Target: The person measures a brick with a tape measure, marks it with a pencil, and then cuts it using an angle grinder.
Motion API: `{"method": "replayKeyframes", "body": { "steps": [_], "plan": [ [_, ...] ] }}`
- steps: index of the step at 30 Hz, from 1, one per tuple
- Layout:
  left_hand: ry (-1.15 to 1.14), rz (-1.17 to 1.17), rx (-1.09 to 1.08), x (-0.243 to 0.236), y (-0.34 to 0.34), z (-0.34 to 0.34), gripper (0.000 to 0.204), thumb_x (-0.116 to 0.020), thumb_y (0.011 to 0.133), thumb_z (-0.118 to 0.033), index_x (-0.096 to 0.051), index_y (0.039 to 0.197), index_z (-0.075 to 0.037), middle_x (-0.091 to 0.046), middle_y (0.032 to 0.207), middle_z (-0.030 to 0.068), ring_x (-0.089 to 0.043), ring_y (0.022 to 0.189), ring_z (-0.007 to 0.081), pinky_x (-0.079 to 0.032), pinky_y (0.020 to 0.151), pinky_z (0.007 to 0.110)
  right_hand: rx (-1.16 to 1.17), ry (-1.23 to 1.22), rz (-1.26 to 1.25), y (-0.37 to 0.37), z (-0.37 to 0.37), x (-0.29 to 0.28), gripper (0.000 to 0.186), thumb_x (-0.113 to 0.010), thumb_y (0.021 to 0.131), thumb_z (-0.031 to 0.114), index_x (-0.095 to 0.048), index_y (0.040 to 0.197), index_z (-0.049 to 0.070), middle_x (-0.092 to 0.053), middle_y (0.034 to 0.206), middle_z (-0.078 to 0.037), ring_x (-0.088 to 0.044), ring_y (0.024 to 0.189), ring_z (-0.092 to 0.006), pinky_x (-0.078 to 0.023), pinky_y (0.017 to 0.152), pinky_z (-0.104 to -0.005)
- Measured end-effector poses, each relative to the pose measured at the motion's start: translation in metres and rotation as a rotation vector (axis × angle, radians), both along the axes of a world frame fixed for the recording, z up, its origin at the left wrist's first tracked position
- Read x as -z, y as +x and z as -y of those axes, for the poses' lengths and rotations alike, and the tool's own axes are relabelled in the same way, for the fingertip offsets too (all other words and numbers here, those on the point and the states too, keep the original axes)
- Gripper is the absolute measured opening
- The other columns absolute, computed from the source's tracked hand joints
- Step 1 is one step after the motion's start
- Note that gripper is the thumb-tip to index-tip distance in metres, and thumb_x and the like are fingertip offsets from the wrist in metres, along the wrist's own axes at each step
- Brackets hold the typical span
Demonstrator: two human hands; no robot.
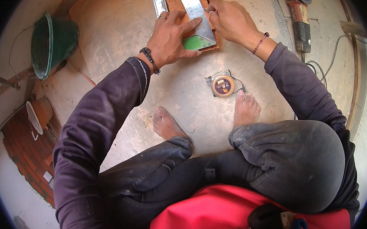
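Note:
A combination-style square with a wide steel blade point(189, 2) and a green stock point(196, 42) lies over flat orange tile pieces point(175, 2) on the floor. My left hand point(169, 36) holds the square down, its index finger on the blade and its thumb along the stock's near edge. At the blade's right edge, my right hand point(232, 21) is closed in a pinch. Something thin seems to stick out of its fingertips, too small to name. Closer to me, a round-faced tape measure point(223, 85) rests by my right foot.
An angle grinder point(300, 21) with a blue disc lies at the far right, its cord trailing along the floor. On the left are a tipped green bucket point(65, 39), an orange pot point(42, 111) and reddish brickwork point(26, 146). A metal bar point(159, 1) lies beside the tiles.

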State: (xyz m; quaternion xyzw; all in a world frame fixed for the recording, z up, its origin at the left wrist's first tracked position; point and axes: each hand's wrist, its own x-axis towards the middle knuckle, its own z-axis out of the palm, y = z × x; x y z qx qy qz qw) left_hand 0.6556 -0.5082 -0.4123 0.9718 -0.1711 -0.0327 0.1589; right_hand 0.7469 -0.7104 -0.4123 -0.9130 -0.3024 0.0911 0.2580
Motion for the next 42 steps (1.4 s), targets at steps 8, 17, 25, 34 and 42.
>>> {"method": "replayKeyframes", "body": {
  "steps": [8,17,25,34,42],
  "plan": [
    [-0.008,0.009,0.027,0.004,0.002,0.000,0.083,-0.090,0.064,-0.044,-0.062,0.138,-0.018,-0.052,0.133,0.0187,-0.050,0.117,0.0373,-0.041,0.106,0.046,-0.077,-0.101,-0.019,-0.005,-0.001,-0.020,0.021,-0.053,0.094,0.018,-0.065,0.088,0.001,-0.065,0.081,-0.024,-0.063,0.079,-0.0446,-0.049,0.073,-0.0515],
    [0.015,-0.002,-0.010,0.000,-0.001,0.000,0.079,-0.090,0.064,-0.041,-0.063,0.135,-0.019,-0.053,0.128,0.0180,-0.049,0.116,0.0381,-0.041,0.104,0.046,-0.077,-0.134,-0.108,-0.021,0.041,-0.036,0.020,-0.053,0.091,0.013,-0.065,0.099,-0.001,-0.068,0.086,-0.024,-0.067,0.086,-0.0430,-0.053,0.078,-0.0496],
    [0.011,-0.002,0.011,0.001,0.001,0.000,0.076,-0.088,0.067,-0.040,-0.063,0.137,-0.021,-0.053,0.128,0.0175,-0.050,0.116,0.0370,-0.043,0.104,0.045,0.084,0.163,-0.115,-0.007,0.007,-0.001,0.025,-0.052,0.094,0.019,-0.064,0.107,0.002,-0.069,0.087,-0.024,-0.067,0.083,-0.0431,-0.052,0.077,-0.0511],
    [0.003,-0.009,0.007,-0.001,0.000,0.001,0.078,-0.089,0.065,-0.037,-0.064,0.136,-0.020,-0.054,0.127,0.0179,-0.050,0.115,0.0365,-0.042,0.104,0.044,0.008,0.139,-0.006,-0.005,0.004,0.008,0.021,-0.053,0.096,0.017,-0.065,0.106,0.002,-0.067,0.079,-0.020,-0.065,0.075,-0.0396,-0.050,0.069,-0.0479],
    [0.016,0.033,0.011,0.003,0.003,0.002,0.078,-0.090,0.064,-0.038,-0.065,0.135,-0.020,-0.053,0.128,0.0178,-0.050,0.115,0.0369,-0.042,0.105,0.044,-0.126,-0.088,-0.003,0.001,-0.002,-0.013,0.018,-0.055,0.092,0.015,-0.064,0.092,0.000,-0.065,0.082,-0.023,-0.063,0.082,-0.0432,-0.049,0.073,-0.0507]
  ]
}}
